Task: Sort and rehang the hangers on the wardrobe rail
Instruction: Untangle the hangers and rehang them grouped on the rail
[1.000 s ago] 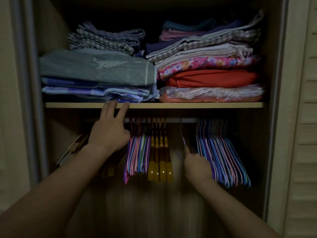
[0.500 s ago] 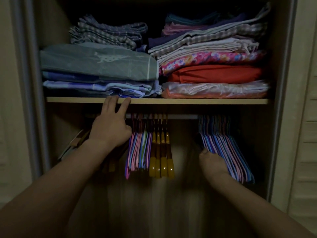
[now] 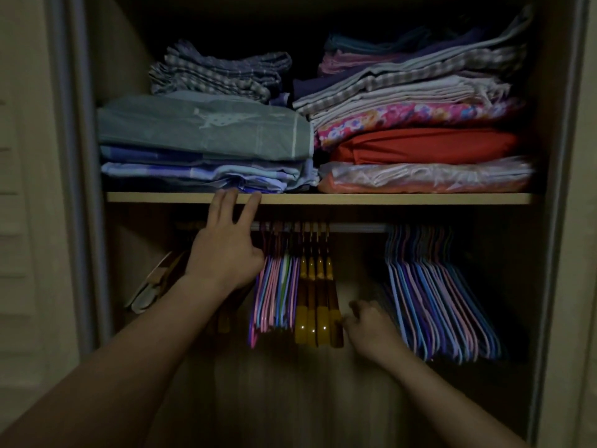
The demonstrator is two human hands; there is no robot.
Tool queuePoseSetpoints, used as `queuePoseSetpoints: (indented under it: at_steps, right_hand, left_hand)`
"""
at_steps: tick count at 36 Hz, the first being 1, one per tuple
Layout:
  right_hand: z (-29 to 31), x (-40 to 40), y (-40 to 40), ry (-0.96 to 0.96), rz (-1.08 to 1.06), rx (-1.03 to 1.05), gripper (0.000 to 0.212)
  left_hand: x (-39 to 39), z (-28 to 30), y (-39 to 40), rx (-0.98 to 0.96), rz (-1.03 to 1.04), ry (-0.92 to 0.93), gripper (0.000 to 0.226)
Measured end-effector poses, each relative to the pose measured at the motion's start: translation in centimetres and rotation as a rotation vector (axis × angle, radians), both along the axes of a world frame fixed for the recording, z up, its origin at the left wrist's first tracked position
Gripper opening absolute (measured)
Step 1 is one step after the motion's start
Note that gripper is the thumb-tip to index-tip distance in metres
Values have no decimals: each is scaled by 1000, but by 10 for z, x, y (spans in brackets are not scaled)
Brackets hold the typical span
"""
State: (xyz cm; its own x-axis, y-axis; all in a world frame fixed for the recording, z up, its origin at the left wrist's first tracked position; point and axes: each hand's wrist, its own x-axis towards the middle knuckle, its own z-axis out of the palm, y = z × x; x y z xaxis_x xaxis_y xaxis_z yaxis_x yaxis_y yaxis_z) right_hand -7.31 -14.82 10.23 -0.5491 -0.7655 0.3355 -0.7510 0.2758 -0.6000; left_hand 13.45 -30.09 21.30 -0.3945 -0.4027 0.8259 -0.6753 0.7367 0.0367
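Observation:
A metal rail (image 3: 355, 227) runs under the shelf (image 3: 387, 198). On it hang a bunch of thin pink, blue and green hangers (image 3: 277, 295), several amber plastic hangers (image 3: 318, 305) and, further right, a large fanned bunch of blue, pink and purple hangers (image 3: 436, 302). My left hand (image 3: 226, 244) is open, its straight fingers touching the shelf's front edge and its thumb against the necks of the thin bunch. My right hand (image 3: 368, 328) is low in the gap between the groups, fingertips loosely curled and touching the lower end of the rightmost amber hanger.
Folded bedding and clothes fill the shelf in two stacks (image 3: 206, 137) (image 3: 420, 124). Pale and brown wooden hangers (image 3: 158, 279) hang at the far left, partly behind my left arm. The wardrobe's side walls (image 3: 549, 253) close in both ends.
My right hand left the right-hand bunch, where it hung a thin hanger, and moved left and down to the amber hangers. My left hand stayed at the shelf edge.

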Motion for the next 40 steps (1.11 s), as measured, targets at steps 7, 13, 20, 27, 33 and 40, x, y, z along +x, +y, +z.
queuePoseSetpoints:
  at_steps: [7,13,20,27,33,40]
  right_hand:
    - [-13,-5,-24,-691,85,-15,46]
    - [-20,2,-31,-860,25,-141,19]
    - [2,17,-13,-698,65,-323,20]
    - [59,-13,-23,-672,69,-382,36]
    - [67,-32,-32,-631,29,-308,37]
    - [-2,-4,14,-797,27,-174,38]
  left_hand:
    - [1,1,3,-2,18,-18,101]
    - [1,2,2,8,24,-20,101]
    - [1,1,-1,-1,19,-9,102]
    - [1,-2,-5,-17,23,-18,105]
    - [1,0,-5,13,30,-31,107]
    - [3,0,-4,83,6,-54,105]
